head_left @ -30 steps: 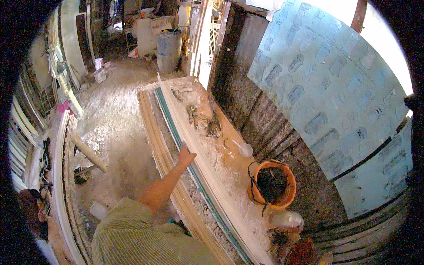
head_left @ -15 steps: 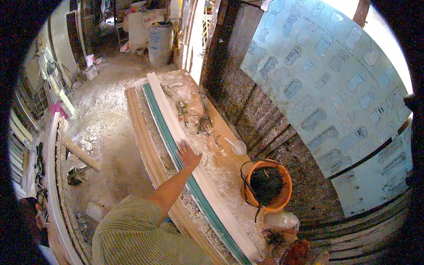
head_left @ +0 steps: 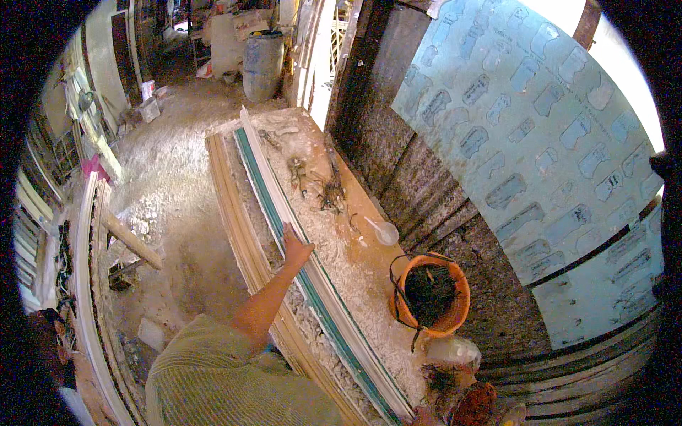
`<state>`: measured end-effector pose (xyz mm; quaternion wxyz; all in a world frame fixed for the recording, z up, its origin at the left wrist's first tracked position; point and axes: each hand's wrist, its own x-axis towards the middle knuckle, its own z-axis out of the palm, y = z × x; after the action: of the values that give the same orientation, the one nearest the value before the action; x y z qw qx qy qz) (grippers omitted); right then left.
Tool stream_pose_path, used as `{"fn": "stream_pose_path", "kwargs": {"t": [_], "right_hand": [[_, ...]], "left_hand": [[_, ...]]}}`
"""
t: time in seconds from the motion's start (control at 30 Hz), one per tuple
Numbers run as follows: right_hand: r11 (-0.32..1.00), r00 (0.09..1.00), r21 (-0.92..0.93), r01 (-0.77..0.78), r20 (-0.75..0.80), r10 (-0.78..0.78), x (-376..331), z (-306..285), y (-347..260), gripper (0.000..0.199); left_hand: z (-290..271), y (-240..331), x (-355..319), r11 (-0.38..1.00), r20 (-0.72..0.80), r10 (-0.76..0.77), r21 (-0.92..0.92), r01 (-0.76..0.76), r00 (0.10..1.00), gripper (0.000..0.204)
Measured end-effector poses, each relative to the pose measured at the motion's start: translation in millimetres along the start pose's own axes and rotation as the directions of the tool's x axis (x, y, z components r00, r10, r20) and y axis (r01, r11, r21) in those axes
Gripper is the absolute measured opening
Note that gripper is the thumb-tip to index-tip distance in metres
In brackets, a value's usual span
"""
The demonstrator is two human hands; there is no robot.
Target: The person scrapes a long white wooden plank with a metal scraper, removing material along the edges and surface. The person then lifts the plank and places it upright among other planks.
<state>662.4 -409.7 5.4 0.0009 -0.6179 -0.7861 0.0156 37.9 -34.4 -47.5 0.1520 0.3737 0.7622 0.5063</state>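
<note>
We see the long white and green strip (head_left: 312, 277) lying along the dusty workbench (head_left: 341, 234). Our left hand (head_left: 295, 247) rests flat on the strip, fingers spread, gripping nothing. The orange bucket (head_left: 432, 295) sits on the bench, right of the strip.

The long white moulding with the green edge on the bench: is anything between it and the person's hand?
No. The left hand already rests directly on the long white moulding, with nothing visible between them. The orange bucket and the white scoop lie off to the side on the bench. The other hand is out of view.
</note>
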Motion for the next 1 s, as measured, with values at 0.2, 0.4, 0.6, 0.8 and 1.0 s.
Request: {"fn": "stream_pose_path", "kwargs": {"t": [0.2, 0.4, 0.6, 0.8, 1.0], "right_hand": [[0.918, 0.894, 0.044, -0.393, 0.253, 0.371, -49.6, -11.8, -4.5, 0.047], [0.943, 0.883, -0.196, -0.268, 0.342, 0.322, -59.7, 10.2, 12.8, 0.037], [0.978, 0.823, -0.189, -0.091, 0.538, 0.181, -96.0, -25.3, -30.2, 0.030], [0.853, 0.759, 0.182, -0.489, 0.570, 0.314, -158.1, -43.8, -118.7, 0.035], [0.925, 0.853, 0.160, -0.344, 0.465, 0.237, -127.5, -18.1, -145.5, 0.034]], "left_hand": [[-16.0, -7.2, -0.1, 0.987, 0.111, -0.037, -0.150, 0.053, 0.993, 0.115], [-32.6, -2.2, -6.0, 0.923, 0.152, -0.070, -0.364, 0.122, 0.986, 0.106], [-70.8, -3.2, -7.1, 0.762, 0.195, -0.079, -0.620, 0.185, 0.978, 0.093], [-135.8, 8.7, -2.0, 0.797, 0.199, -0.013, -0.589, 0.130, 0.980, 0.087], [-208.8, 37.3, -8.9, 0.821, 0.224, 0.048, -0.563, 0.089, 0.974, 0.095]]}}
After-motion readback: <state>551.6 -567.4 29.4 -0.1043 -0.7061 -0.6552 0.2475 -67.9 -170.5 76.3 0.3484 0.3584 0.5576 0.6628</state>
